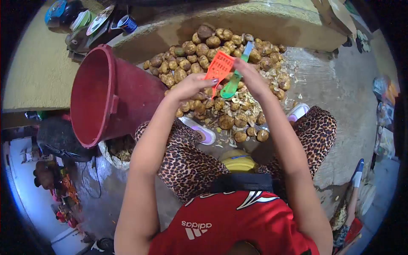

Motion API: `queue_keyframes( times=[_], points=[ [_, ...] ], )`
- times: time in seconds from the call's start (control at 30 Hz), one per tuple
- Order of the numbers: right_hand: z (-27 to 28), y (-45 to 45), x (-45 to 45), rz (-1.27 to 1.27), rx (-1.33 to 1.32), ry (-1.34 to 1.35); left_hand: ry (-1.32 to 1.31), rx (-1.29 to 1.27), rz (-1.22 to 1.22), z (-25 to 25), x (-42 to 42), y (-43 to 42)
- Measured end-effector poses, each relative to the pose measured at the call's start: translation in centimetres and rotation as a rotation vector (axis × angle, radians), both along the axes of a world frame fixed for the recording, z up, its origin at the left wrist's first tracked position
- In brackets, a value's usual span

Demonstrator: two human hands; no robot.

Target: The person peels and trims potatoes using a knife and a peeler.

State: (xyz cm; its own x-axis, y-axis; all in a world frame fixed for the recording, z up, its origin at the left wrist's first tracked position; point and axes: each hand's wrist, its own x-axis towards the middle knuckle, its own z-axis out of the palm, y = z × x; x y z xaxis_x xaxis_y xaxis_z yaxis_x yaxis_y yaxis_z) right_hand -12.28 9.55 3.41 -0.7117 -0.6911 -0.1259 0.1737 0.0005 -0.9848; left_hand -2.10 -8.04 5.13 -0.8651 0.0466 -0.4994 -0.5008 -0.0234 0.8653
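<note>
My left hand (194, 87) is closed on an orange slotted grater (221, 64), held up over the pile. My right hand (250, 75) is raised beside it, with a green-handled tool (231, 86) at its fingers; the tool's pale blade points away from me. How the right fingers wrap round it is partly hidden. Below both hands lies a heap of brown, round potato-like tubers (185, 64), with pale peelings (246, 101) scattered over its near side.
A large red bucket (136, 91) leans on its side at the left, beside a white sack (111, 158). Between my legs is a yellow round container (239, 164). A low concrete ledge (272, 19) runs behind the heap. Dishes and a blue cup (127, 24) stand at the upper left.
</note>
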Motion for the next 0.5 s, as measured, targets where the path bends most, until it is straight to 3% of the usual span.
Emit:
queue_keyframes(
  times=[0.1,0.27,0.4,0.5],
  points=[
    [-1.3,-0.8,-0.1,0.088,-0.215,-0.252,-0.027,0.123,-0.009,0.9,0.0,-0.3],
    [-1.8,-2.0,0.5,0.16,-0.234,-0.304,-0.027,0.37,0.164,0.3,-0.5,-1.4],
    [-3.8,-3.0,-0.1,0.183,-0.289,-0.344,0.008,0.568,0.168,0.2,-1.0,-2.7],
    [-2.8,-3.7,0.4,0.181,-0.316,-0.324,-0.089,0.346,0.044,-0.4,-1.2,-3.6]
  ],
)
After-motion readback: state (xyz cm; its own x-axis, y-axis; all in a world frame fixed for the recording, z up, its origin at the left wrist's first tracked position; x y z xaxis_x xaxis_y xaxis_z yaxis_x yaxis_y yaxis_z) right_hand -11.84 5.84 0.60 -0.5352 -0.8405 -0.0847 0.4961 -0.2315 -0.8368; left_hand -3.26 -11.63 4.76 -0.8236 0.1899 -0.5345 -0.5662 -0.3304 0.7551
